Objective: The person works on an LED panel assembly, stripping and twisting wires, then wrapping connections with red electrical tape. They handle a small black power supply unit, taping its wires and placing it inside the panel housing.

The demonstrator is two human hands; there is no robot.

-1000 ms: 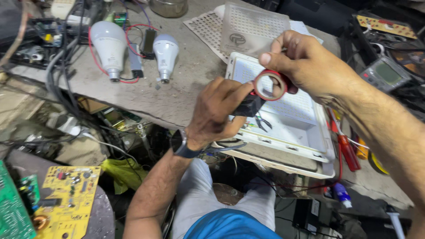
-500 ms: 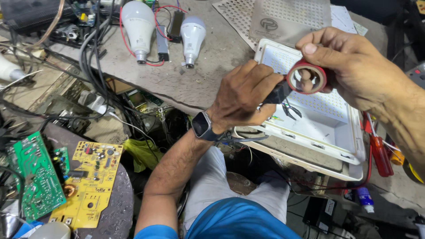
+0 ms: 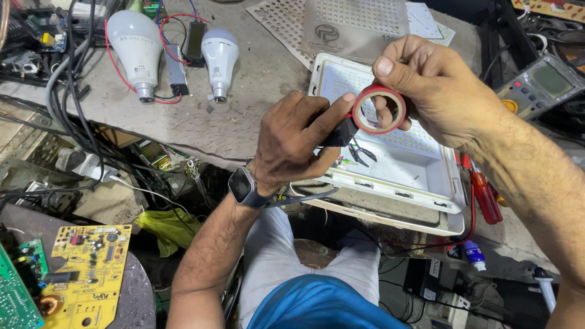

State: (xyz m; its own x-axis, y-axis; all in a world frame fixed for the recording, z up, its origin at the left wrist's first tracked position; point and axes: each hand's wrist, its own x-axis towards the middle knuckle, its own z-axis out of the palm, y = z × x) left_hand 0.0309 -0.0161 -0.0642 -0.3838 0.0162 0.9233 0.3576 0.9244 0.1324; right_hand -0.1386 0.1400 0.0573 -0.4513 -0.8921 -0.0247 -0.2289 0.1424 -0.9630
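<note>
Right hand [image 3: 445, 91] pinches red tape roll [image 3: 379, 109] above white panel [image 3: 420, 167]; left hand [image 3: 298, 137] fingers pinch its loose end. Unrolling step; next needs a steady pull.

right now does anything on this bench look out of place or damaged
Yes. The white light panel hangs past the edge of the concrete bench, partly unsupported. Its perforated cover lies detached behind it. Two bulbs lie on their sides amid loose wires. The right hand holds a red tape roll; the left hand pinches its end.
</note>
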